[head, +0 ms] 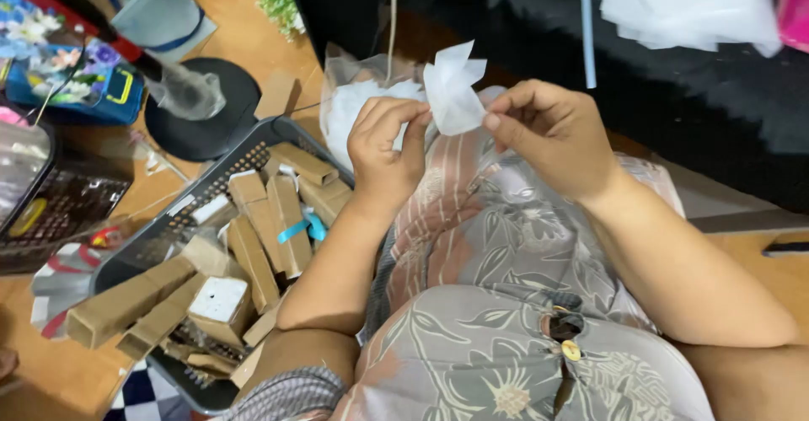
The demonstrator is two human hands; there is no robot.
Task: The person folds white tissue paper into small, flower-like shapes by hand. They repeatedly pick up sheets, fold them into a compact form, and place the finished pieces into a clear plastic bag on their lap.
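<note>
Soft, even indoor light fell on my hands; the white tissue piece (453, 92) nearly glared. Behind it the black cloth (522, 16) stayed dim, and everything looked slightly smeared.

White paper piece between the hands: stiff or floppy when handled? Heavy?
Likely floppy: the white paper piece creases and fans unevenly above the left hand and right hand. Probably very light: fingertip pinches alone hold it. Seemingly tear-prone.

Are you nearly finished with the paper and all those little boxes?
Looks done: many folded brown cardboard boxes lie piled in the dark basket. In hand: the left hand and right hand pinch one white paper piece. Possibly left: a clear bag of white material beyond the hands; how much, I cannot tell.
</note>
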